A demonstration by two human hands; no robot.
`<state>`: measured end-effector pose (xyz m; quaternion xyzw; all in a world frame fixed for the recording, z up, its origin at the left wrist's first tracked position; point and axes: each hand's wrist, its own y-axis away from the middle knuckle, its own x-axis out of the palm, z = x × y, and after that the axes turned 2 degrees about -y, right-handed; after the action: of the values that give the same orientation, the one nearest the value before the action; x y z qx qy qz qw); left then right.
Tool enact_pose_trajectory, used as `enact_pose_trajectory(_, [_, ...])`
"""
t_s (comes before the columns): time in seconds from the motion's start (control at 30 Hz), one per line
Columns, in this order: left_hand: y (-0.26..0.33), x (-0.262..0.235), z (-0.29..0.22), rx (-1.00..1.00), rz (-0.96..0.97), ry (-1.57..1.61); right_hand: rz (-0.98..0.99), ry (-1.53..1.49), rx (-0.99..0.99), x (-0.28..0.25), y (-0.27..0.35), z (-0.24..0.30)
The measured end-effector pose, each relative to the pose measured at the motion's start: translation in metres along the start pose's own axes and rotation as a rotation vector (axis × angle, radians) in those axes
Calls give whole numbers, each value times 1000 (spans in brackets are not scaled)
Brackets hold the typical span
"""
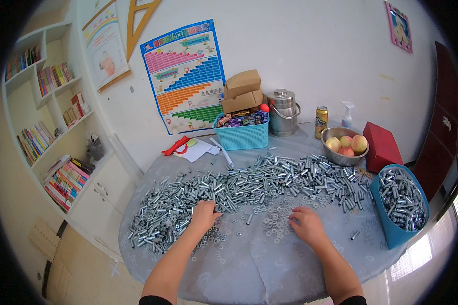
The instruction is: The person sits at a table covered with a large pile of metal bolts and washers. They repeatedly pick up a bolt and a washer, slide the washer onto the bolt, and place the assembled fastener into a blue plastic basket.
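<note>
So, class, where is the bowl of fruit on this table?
In the head view, the metal bowl of fruit stands at the table's far right, between the drink can and the red box.

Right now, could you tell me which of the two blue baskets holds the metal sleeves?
The solid-walled blue basket at the table's right edge holds them; the lattice basket by the wall holds small colourful items.

At the back of the table stand a turquoise basket (241, 136), a steel pot (283, 113), a can (321, 122), a fruit bowl (344, 157), a red box (382, 147) and a spray bottle (347, 115), with a poster (185, 76) on the wall
</note>
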<state>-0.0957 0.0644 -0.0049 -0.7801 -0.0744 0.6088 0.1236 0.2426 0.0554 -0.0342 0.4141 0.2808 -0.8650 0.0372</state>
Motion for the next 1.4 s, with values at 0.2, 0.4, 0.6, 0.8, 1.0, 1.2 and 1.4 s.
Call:
enact_pose_trajectory(0.2, [8, 11, -2, 106, -139, 16, -29, -31, -38, 2, 1, 2])
enact_pose_trajectory(0.4, [3, 4, -10, 154, -139, -12, -42, -32, -64, 0, 0, 2])
enact_pose_trajectory(0.6, [7, -5, -20, 165, -244, 105, -68, -57, -97, -5, -3, 13])
enact_pose_trajectory(0.8, [1, 0, -57, 69, -163, 374, -89, -106, -176, 0, -5, 11])
enact_pose_trajectory(1.0, [-3, 18, -53, -14, -116, 224, -17, -116, -172, 3, -3, 16])
enact_pose_trajectory(1.2, [-24, 47, -60, -161, -33, 81, 26, -95, -225, 9, 0, 5])
enact_pose_trajectory(1.4, [-21, 44, -68, -147, 28, 295, 52, -127, -204, 7, -1, 12])
